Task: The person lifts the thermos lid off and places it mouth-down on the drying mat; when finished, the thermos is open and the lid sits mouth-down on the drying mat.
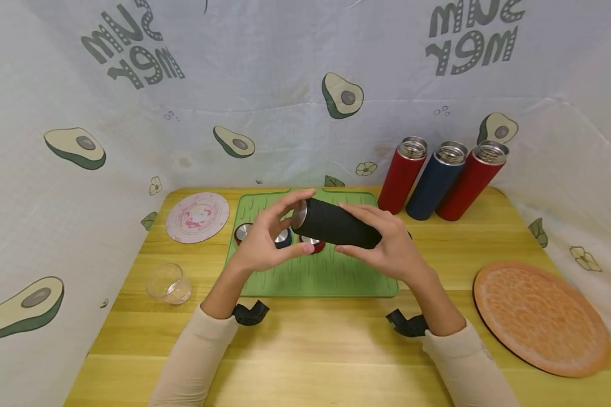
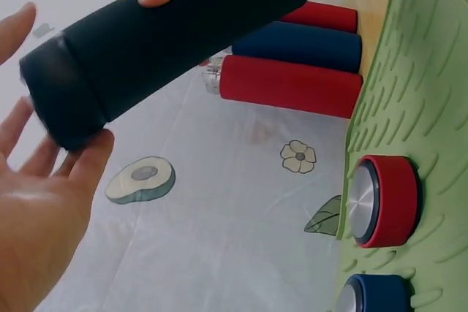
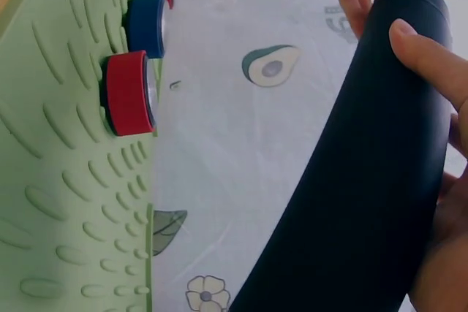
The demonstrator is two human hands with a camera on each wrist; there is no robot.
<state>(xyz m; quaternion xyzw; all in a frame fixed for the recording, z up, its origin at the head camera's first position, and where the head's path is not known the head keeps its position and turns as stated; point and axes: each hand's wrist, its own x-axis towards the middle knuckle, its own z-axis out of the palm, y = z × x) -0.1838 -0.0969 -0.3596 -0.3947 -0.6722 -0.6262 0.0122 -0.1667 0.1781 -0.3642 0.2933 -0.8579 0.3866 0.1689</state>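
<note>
A black thermos flask [image 1: 336,223] is held tilted above the green mat, its silver-topped cap end toward the left hand. My right hand [image 1: 387,240] grips the flask's body, with the thumb below and the fingers over the top. My left hand [image 1: 265,237] is spread around the cap end, its thumb apart from the flask. In the left wrist view, fingers [image 2: 91,162] of that hand reach the cap [image 2: 62,93]; whether they press on it is unclear. On the mat behind the hands stand a red cap [image 2: 391,201], a blue cap [image 3: 146,25] and another red cap [image 1: 242,232].
Uncapped red [image 1: 402,175], blue [image 1: 435,181] and red [image 1: 470,183] flasks stand at the back right. The green mat [image 1: 315,280] lies mid-table. On the left are a round pink-and-white mat [image 1: 197,217] and a clear glass [image 1: 169,284]; at right lies a round orange mat [image 1: 539,316].
</note>
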